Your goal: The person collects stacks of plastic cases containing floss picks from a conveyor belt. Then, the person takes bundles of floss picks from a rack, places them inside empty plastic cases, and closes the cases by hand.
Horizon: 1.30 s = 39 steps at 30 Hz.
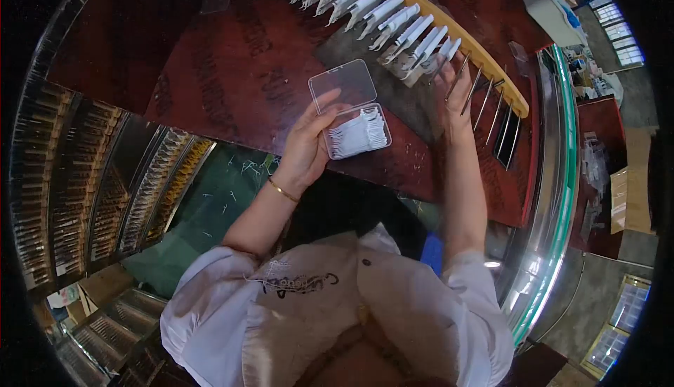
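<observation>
My left hand (307, 136) is closed on the left side of a clear plastic box (388, 140) with its hinged lid (342, 83) tipped open. Inside lie rows of white floss picks (358, 134), packed side by side. My right hand (456, 92) is raised at the rack, by the last bundle of white picks (448, 50). Motion blurs its fingers, so whether they grip that bundle is unclear. More bundles of white picks (375, 11) hang in a row from the curved yellow rack (428, 9). Bare dark metal rods (484, 109) stick out at its right end.
The dark red tabletop (239, 71) carries the rack. A green-edged rail (562, 176) runs along the right. Beyond it are a white bin (551, 11) and a cardboard box (630, 180). Racks with many rows (77, 183) stand at left; loose white picks (225, 208) lie on the green floor.
</observation>
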Available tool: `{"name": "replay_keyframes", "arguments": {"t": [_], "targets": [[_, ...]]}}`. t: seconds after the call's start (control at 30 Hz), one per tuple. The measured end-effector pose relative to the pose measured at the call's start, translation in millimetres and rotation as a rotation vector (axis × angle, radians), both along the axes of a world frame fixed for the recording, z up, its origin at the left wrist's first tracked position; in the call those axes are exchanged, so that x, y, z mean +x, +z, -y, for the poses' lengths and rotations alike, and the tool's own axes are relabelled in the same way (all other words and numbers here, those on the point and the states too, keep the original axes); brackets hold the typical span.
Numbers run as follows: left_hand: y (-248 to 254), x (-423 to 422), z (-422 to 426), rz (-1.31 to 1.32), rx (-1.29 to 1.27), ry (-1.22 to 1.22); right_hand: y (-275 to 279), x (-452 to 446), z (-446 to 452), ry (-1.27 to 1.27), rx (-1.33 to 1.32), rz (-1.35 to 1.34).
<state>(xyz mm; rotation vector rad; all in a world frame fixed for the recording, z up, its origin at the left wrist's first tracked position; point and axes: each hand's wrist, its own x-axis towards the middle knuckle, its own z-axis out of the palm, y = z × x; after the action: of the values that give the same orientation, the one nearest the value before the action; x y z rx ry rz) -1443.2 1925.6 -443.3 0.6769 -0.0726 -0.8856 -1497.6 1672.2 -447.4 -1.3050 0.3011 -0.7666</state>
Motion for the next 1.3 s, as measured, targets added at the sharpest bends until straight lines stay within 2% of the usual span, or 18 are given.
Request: {"name": "replay_keyframes", "arguments": {"t": [0.17,0.23,0.37,0.43,0.5,0.53,0.6,0.7,0.87,0.93,1.0,1.07,1.13,1.17,1.23,1.3], "targets": [[-5,1,0,-0.042,-0.012,-0.018,7,-9,-25,-0.051,-0.024,-0.060],[-4,-2,1,-0.042,-0.031,-0.031,16,-10,-37,-0.118,0.015,-0.001],[-6,0,1,0.018,-0.029,-0.063,18,-12,-40,-0.093,0.016,-0.064],[-5,1,2,-0.008,-0.059,-0.063,30,-28,-61,-0.122,-0.148,-0.335],[-5,0,-1,-0.003,-0.050,-0.071,30,-44,-84,0.074,-0.017,-0.165],[-5,0,-2,0.005,-0.044,-0.088,20,-47,-92,0.045,-0.166,-0.079],[-3,-2,-3,-0.006,-0.031,-0.105,26,-60,-100,0.124,-0.695,-0.220],[6,-6,-2,-0.004,-0.024,-0.151,18,-59,-105,0.294,-0.955,-0.293],[5,-8,-4,-0.095,-0.013,-0.190,22,-63,-103,0.372,-0.940,-0.317],[4,-8,-4,-0.128,-0.067,-0.225,29,-69,-99,0.384,-0.640,-0.279],[5,-10,-1,-0.144,-0.071,-0.233,28,-75,-94,0.430,-0.643,-0.298],[7,-13,2,-0.163,-0.072,-0.245,30,-81,-95,0.455,-0.410,-0.391],[11,-16,7,0.005,-0.058,-0.029,28,-84,-101,0.406,-0.314,-0.334],[11,-18,7,0.006,-0.054,-0.035,27,-84,-103,0.362,-0.220,-0.278],[10,-25,6,0.730,-0.039,0.092,26,-87,-102,0.319,-0.275,-0.322],[17,-39,6,1.189,0.137,0.047,27,-91,-101,0.279,-0.324,-0.367]]}}
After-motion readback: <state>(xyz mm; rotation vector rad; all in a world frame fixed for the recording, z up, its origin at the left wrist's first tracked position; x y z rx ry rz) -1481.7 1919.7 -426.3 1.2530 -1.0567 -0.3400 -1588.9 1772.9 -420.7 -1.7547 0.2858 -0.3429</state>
